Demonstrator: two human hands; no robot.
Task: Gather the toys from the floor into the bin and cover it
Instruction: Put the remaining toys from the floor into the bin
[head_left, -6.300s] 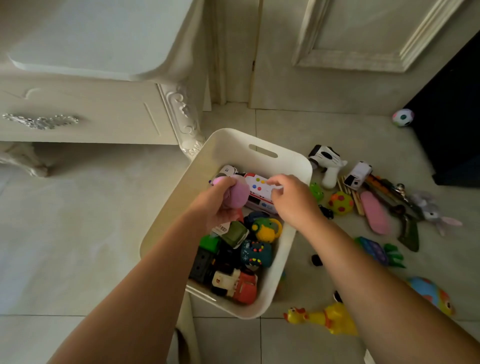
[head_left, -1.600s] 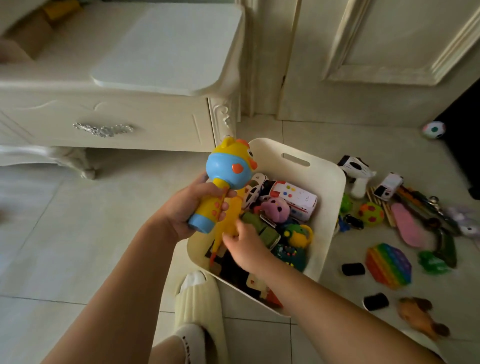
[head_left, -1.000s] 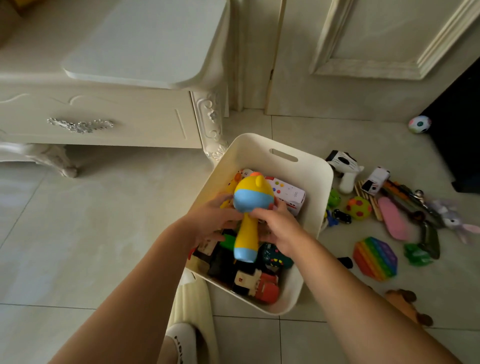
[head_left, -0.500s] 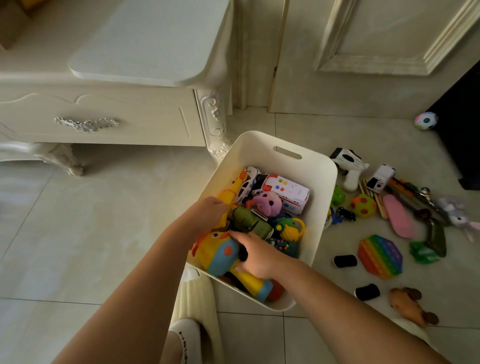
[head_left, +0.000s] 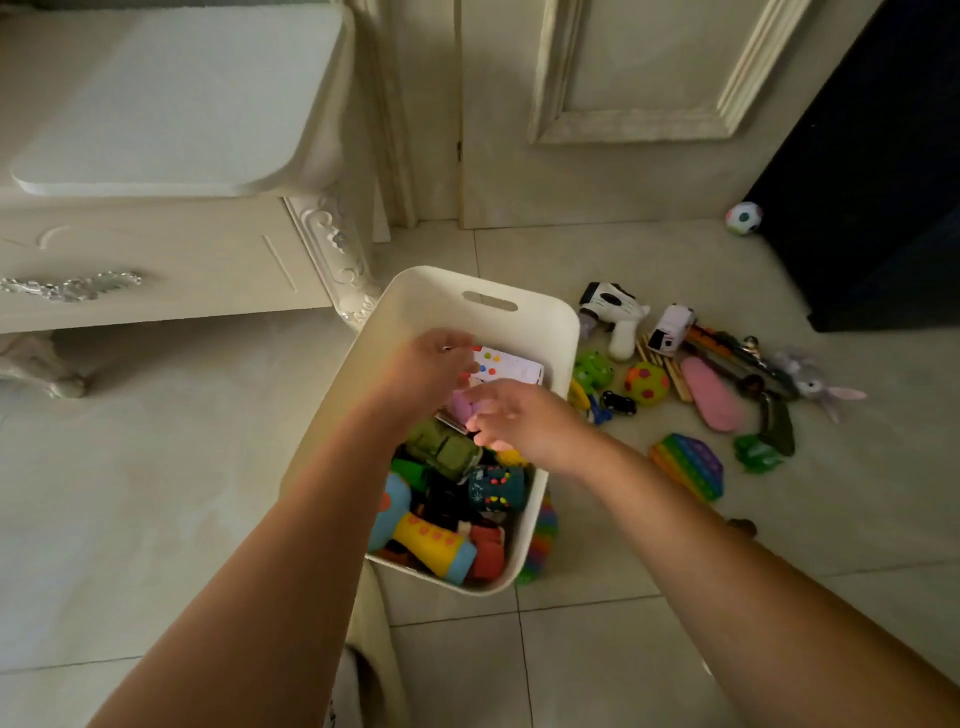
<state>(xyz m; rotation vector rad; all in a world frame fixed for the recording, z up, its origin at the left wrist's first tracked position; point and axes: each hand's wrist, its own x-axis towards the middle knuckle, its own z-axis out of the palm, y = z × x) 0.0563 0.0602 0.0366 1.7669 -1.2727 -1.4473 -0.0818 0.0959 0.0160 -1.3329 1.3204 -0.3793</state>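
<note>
Now that the yellow-blue duck toy (head_left: 415, 540), held in the left hand about a second ago, lies at the near end of the bin (head_left: 563, 332), both hands are over the bin's far half and seem to hold nothing. Left hand (head_left: 434, 364) is blurred, fingers curled loosely, can't tell if they pinch anything. Right hand (head_left: 524, 415) has fingers spread apart, hovering above the pink toy (head_left: 460, 405) and green truck (head_left: 444, 449). Likely shuffling contents to make room, then back to the floor pile.

Bin is fairly full but plenty remains outside, right of it: toy gun (head_left: 613, 317), spotted ball (head_left: 647, 383), pink sole (head_left: 709, 395), rainbow pop-it (head_left: 688, 465), grey bunny (head_left: 810, 376), small ball (head_left: 744, 218) well apart by the dark furniture. No lid in view. So gathering is maybe halfway, covering not begun.

Pale glossy floor tiles (head_left: 156, 467), cream carved cabinet (head_left: 156, 208) left, panelled door (head_left: 623, 78) behind.
</note>
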